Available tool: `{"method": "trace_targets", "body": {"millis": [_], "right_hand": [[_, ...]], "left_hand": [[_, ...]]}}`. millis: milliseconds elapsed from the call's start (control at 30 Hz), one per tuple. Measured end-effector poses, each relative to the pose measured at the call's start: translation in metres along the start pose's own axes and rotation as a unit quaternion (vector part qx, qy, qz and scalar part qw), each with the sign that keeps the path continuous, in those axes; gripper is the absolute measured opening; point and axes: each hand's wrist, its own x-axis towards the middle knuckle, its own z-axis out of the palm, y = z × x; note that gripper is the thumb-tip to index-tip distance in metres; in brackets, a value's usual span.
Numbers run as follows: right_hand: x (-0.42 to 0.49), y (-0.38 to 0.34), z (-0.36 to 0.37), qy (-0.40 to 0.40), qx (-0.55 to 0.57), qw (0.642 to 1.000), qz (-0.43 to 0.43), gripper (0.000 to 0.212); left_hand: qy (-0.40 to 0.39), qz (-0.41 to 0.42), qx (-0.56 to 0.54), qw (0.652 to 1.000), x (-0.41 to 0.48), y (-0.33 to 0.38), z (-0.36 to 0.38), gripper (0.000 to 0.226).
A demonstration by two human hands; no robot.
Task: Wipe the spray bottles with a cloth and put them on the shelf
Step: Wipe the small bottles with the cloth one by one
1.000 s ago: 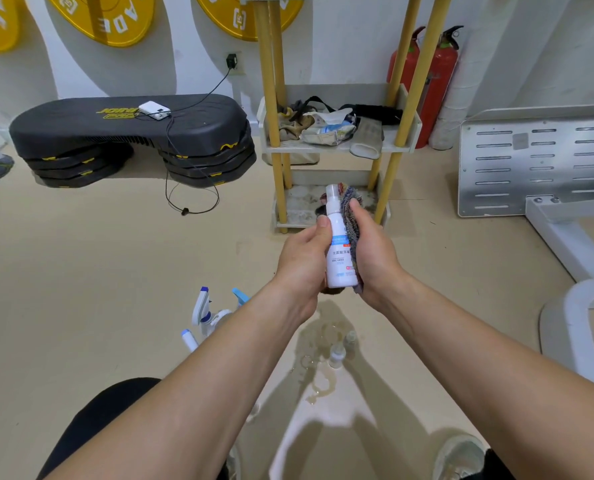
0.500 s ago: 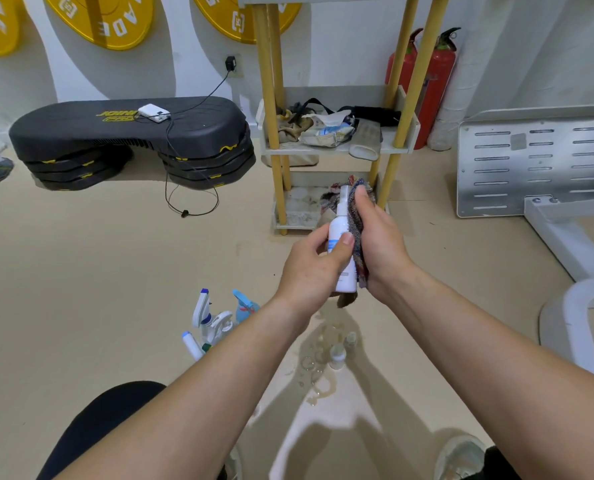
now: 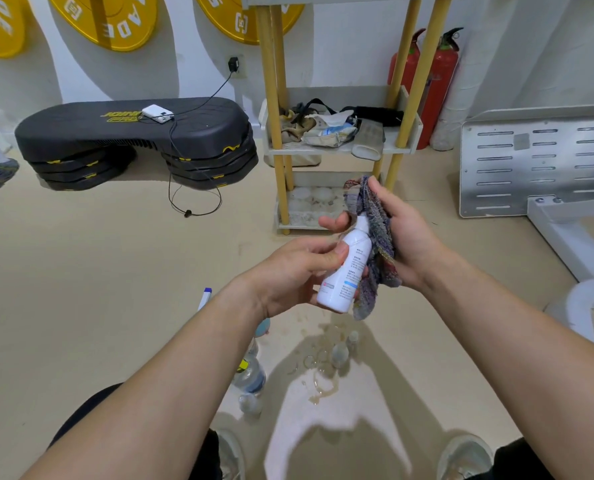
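1. Left hand grips the lower body of the small white plastic spray bottle, with the thumb across its printed front and the fingers curled behind. The bottle is held in the air in front of the person, tilted with its head up and away.
2. Right hand is curled round the grey-purple woven cloth, which wraps the bottle's neck and head. The nozzle is hidden inside the folds.
3. The step in hand looks like wiping the top end. It would go best with the left grip firm and low while the bottle is twisted against the cloth, so the whole neck is rubbed and not just one side.
4. The patch under the left thumb and fingers cannot be reached as held. A change of grip will probably be needed before the body counts as clean. Squeezing the pump head through the cloth risks a spray.
5. Just beyond the hands stands the shelf unit with yellow posts and white trays. Its middle tray is crowded with rags and a packet, so the bottom tray looks like the easier landing place.
6. On the beige floor below, other spray bottles stand beside the left forearm, near a wet patch. The cloth's hanging tail is best kept out of it.
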Motion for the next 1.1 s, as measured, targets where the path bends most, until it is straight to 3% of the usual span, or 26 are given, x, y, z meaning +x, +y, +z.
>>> {"method": "trace_targets", "body": {"millis": [100, 200, 267, 333, 400, 467, 533, 600, 667, 767, 833, 900, 967, 1100], "right_hand": [[0.009, 0.008, -0.002, 0.085, 0.015, 0.996, 0.011, 0.054], [0.023, 0.034, -0.004, 0.236, -0.146, 0.957, -0.088, 0.044], [0.026, 0.041, -0.005, 0.225, -0.218, 0.940, -0.134, 0.035], [0.021, 0.033, -0.005, 0.147, -0.167, 0.966, -0.129, 0.027], [0.012, 0.019, -0.007, 0.041, -0.075, 0.990, -0.109, 0.019], [0.002, 0.012, -0.008, -0.036, -0.029, 0.996, -0.081, 0.026], [-0.004, 0.010, -0.003, -0.054, -0.006, 0.997, -0.062, 0.032], [-0.005, 0.011, 0.003, -0.025, -0.008, 0.997, -0.069, 0.031], [0.002, 0.017, 0.007, 0.066, -0.017, 0.993, -0.095, 0.024], [0.014, 0.040, 0.011, 0.253, -0.135, 0.950, -0.122, 0.025], [0.016, 0.056, 0.012, 0.322, -0.201, 0.916, -0.127, 0.024], [0.014, 0.060, 0.013, 0.319, -0.208, 0.916, -0.123, 0.024], [0.012, 0.059, 0.013, 0.272, -0.179, 0.939, -0.113, 0.026], [0.009, 0.066, 0.012, 0.239, -0.119, 0.959, -0.091, 0.033]], "left_hand": [[0.079, 0.046, 0.097, 0.991, 0.003, -0.005, 0.008, 0.017], [0.174, 0.088, 0.276, 0.941, 0.010, -0.020, 0.013, 0.031], [0.186, 0.086, 0.287, 0.936, 0.010, -0.024, 0.014, 0.027], [0.145, 0.089, 0.205, 0.964, 0.007, -0.020, 0.009, 0.013], [0.076, 0.058, 0.137, 0.986, 0.000, -0.007, 0.005, 0.012], [0.009, 0.028, 0.075, 0.997, -0.004, 0.000, -0.002, 0.013], [-0.037, 0.018, -0.013, 0.999, -0.006, 0.001, -0.007, 0.025], [-0.037, 0.026, -0.040, 0.998, -0.007, -0.002, -0.008, 0.029], [0.031, 0.043, 0.008, 0.999, -0.002, -0.009, -0.004, 0.021], [0.161, 0.092, 0.210, 0.960, 0.007, -0.025, 0.007, 0.023], [0.216, 0.073, 0.304, 0.925, 0.010, -0.036, 0.016, 0.029], [0.254, 0.051, 0.322, 0.911, 0.010, -0.042, 0.018, 0.033], [0.266, 0.050, 0.334, 0.903, 0.009, -0.044, 0.015, 0.042], [0.243, 0.024, 0.279, 0.929, 0.002, -0.054, 0.002, 0.041]]}}
